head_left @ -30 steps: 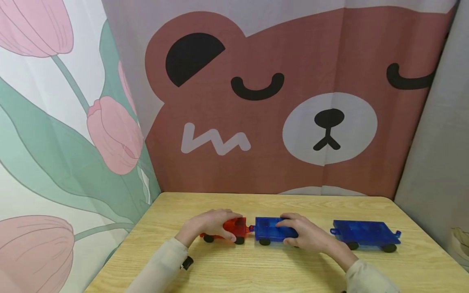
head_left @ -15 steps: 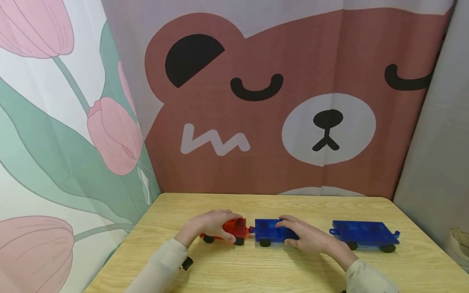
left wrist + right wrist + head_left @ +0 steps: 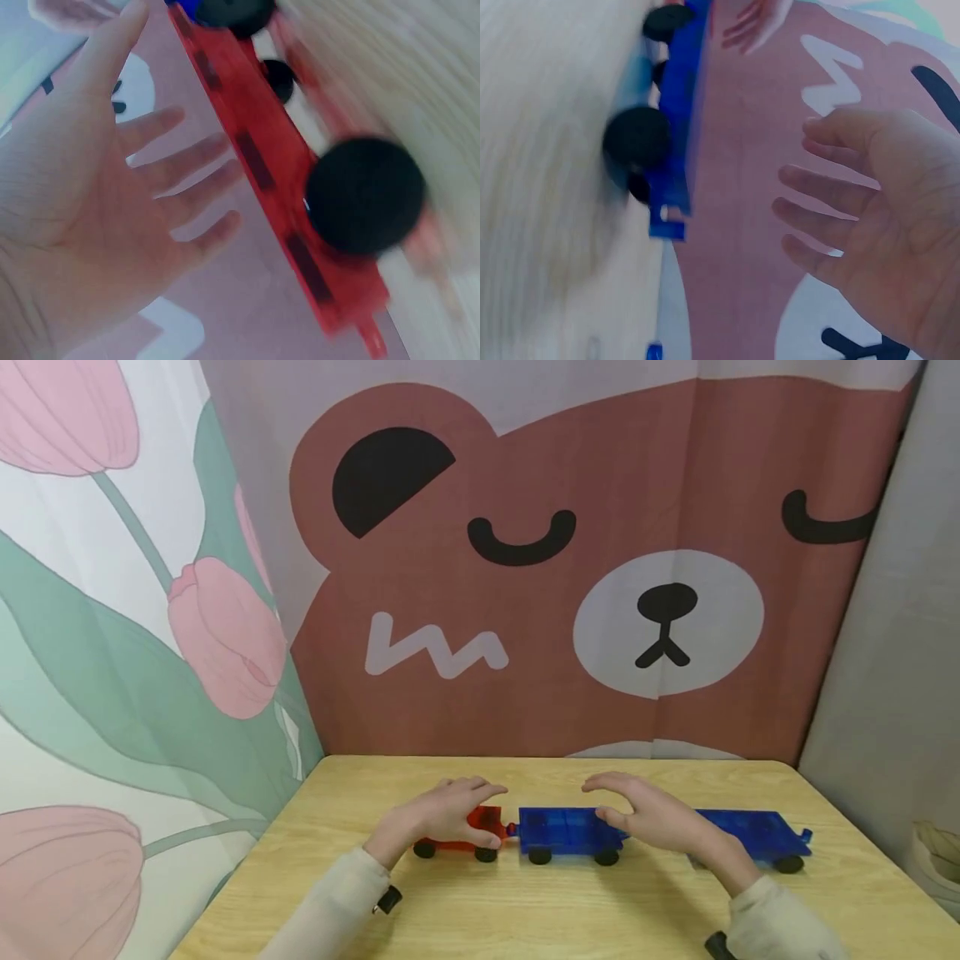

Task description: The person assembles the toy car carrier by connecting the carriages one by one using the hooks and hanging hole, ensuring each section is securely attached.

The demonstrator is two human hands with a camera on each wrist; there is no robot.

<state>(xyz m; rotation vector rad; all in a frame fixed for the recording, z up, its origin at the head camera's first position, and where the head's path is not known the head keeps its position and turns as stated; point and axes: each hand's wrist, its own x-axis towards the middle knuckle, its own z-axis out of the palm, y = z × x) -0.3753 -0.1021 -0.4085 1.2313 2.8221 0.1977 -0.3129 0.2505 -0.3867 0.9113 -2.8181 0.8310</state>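
red translucent plastic toy wagon with black wheels [image 3: 491,817]: in the head view, located at lower centre of the frame, on a light wood-grain table [image 3: 480,914]. its right end meets a blue translucent plastic toy wagon [image 3: 566,828] at a small hitch [image 3: 512,830]; this coupling appears complete. a second blue translucent wagon [image 3: 765,837] stands at lower right; joining it is probably what is left. the left hand [image 3: 448,814] partly covers the red wagon; the right hand [image 3: 654,810] is raised near the first blue wagon's right end. obstruction: the right wrist hides the second blue wagon's left end. a curtain printed with a brown bear [image 3: 540,710] fills the background.

left wrist view: fingers extended and spread, gripping nothing; contact with the red wagon's edge cannot be confirmed.

right wrist view: fingers extended, gripping nothing, apart from the first blue wagon; its hook, left of centre, is unconnected.
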